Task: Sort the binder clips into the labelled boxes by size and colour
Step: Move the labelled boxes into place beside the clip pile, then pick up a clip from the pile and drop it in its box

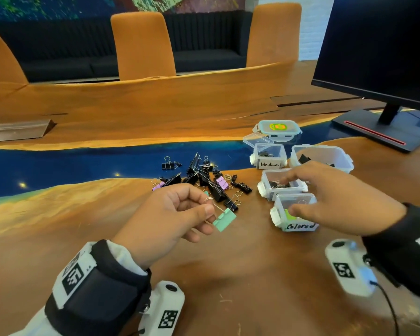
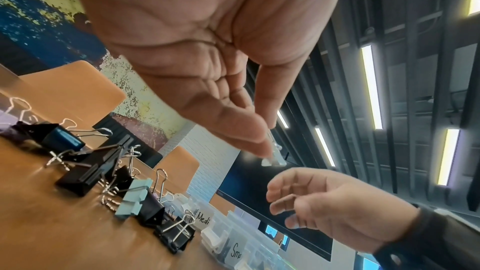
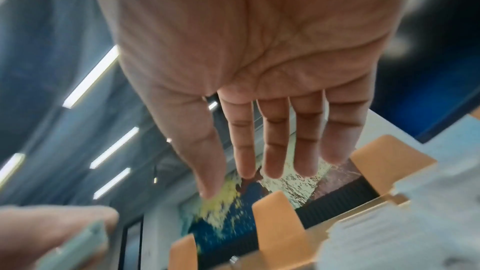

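My left hand (image 1: 177,214) pinches the wire handle of a mint green binder clip (image 1: 224,219) and holds it above the table, left of the box labelled "Colored" (image 1: 298,226). That box holds a lime green clip (image 1: 289,214). My right hand (image 1: 335,197) hovers over the Colored box and the box behind it (image 1: 267,183), fingers straight and holding nothing; the right wrist view shows the fingers (image 3: 275,141) spread. A pile of black and purple clips (image 1: 204,180) lies in the middle of the table. The mint clip (image 2: 272,161) shows blurred at my left fingertips.
A box labelled "Medium" (image 1: 269,163) and a larger clear box (image 1: 325,151) with black clips stand behind. A lidded container (image 1: 279,128) and a loose lid (image 1: 257,139) sit further back. A monitor (image 1: 378,49) on its base stands at the right. Orange chairs line the table's far side.
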A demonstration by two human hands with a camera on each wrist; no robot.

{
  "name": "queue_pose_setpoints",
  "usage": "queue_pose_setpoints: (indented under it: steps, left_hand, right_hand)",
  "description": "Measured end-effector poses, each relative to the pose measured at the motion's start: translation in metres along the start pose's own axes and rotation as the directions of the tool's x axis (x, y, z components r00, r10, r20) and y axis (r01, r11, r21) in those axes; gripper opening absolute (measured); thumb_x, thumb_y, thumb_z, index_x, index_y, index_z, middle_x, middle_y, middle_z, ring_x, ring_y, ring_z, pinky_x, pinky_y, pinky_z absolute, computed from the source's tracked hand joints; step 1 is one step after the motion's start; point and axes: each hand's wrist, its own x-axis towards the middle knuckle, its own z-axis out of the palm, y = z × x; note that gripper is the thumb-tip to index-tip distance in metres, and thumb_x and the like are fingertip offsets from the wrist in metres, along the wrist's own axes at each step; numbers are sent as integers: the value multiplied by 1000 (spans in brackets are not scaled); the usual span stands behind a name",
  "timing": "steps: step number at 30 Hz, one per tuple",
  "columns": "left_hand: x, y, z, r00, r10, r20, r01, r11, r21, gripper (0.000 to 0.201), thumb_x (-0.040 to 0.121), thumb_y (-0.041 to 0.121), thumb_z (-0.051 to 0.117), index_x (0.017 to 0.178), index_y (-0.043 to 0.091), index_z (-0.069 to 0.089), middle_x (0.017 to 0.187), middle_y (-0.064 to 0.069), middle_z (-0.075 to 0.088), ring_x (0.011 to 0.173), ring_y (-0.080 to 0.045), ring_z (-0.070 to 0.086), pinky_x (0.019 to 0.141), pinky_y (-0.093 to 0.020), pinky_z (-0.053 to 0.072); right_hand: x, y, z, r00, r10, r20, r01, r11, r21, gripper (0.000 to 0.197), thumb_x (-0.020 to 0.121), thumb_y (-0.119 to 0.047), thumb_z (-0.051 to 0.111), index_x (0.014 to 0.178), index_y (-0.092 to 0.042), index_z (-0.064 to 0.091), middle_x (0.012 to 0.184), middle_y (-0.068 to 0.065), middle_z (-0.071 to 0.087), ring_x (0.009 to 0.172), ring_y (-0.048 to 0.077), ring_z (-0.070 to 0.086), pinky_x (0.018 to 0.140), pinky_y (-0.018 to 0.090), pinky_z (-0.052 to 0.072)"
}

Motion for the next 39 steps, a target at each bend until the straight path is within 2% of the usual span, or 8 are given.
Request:
queue_pose_setpoints:
  steps: [4,10,20,25,29,32,36,39]
  left_hand:
    - [1,0,1,1000,-4,-10,4,1000,-21,8,92,6,68,100,7,67,85,-15,76,73,-21,73,56,-25,57]
    - [2,-3,4,1000,4,-12,-4,1000,2,8,92,5,69,99,9,66,78,-10,76,71,-20,72,57,-28,54]
    - [-3,0,16,993,97,66,-106,980,167,16,90,12,72,97,26,76,79,1,75,70,-10,67,59,-22,52]
    - [-11,7,26,978,149,145,-188,932,310,14,88,20,75,99,29,78,80,7,73,67,-3,62,63,-15,52]
    - [-15,10,29,973,133,188,-214,823,526,17,89,30,74,104,37,76,78,18,62,68,10,55,59,-9,41]
    - [-15,7,28,968,164,191,-250,734,631,21,85,39,76,104,48,71,88,17,50,73,3,46,67,-17,39]
    - [-18,8,28,973,160,168,-232,734,639,7,87,39,73,91,44,74,92,19,44,84,5,45,69,-13,35]
    - [-20,8,28,972,99,214,-224,676,702,10,88,49,68,91,42,74,100,20,40,96,2,45,79,-22,45]
  right_hand:
    - [8,17,3,974,125,187,-78,968,-237,73,72,-47,82,134,-45,42,136,-14,46,117,10,51,100,28,45]
    - [3,13,10,971,140,194,-105,978,-182,99,63,-58,84,145,-45,30,137,-15,39,120,10,49,102,28,45]
    - [-39,-48,26,984,-101,149,101,995,6,95,67,-60,80,143,-53,23,127,-36,36,119,-13,32,101,10,32]
    - [-46,-67,31,979,-161,128,157,987,37,89,67,-60,79,136,-54,24,121,-31,42,115,-6,38,99,19,41]
    - [-49,-71,33,973,-174,153,172,985,27,94,67,-63,77,137,-59,15,123,-34,38,117,-8,34,100,20,42]
    - [-50,-69,33,973,-178,147,174,984,39,91,69,-63,76,139,-56,19,124,-34,38,118,-8,34,99,19,42]
    - [-49,-67,35,975,-177,133,173,984,47,92,68,-64,76,140,-54,21,122,-32,41,116,-8,36,98,19,43]
    - [-49,-65,35,976,-183,116,178,983,44,92,67,-62,77,141,-52,23,121,-32,41,115,-8,37,98,19,43]
